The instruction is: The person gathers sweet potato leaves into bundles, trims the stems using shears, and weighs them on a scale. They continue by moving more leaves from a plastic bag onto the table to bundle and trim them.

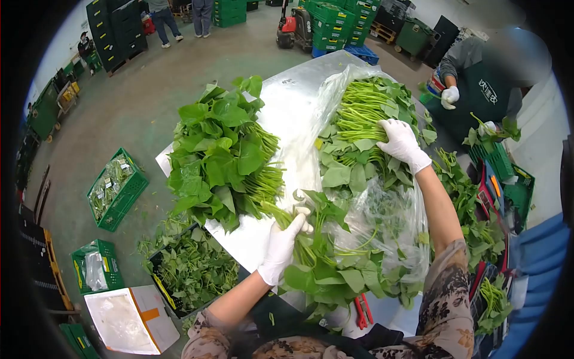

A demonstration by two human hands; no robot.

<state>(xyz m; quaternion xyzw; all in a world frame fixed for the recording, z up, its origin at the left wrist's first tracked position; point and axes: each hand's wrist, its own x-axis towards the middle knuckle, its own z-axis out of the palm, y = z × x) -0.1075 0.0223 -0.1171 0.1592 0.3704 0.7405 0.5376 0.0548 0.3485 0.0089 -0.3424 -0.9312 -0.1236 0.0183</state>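
My left hand (282,248), in a white glove, is closed around a bunch of leafy green stems (308,254) near the front of the metal table. Leaves from this bunch spread to the right and toward me. My right hand (399,142), also gloved, rests on a heap of leafy greens (365,110) lying on clear plastic, thumb and fingers apart over the stems. Left of the plastic sits a large stack of leafy greens (221,149), its cut stems facing right. Red-handled scissors (362,311) lie at the table's near edge, partly hidden.
Below the table's left side stands a crate of loose greens (194,269). Green crates (119,188) and a white box (128,320) are on the floor at left. A co-worker in a dark apron (484,90) works at right. Crate stacks and a red pallet jack (293,27) stand behind.
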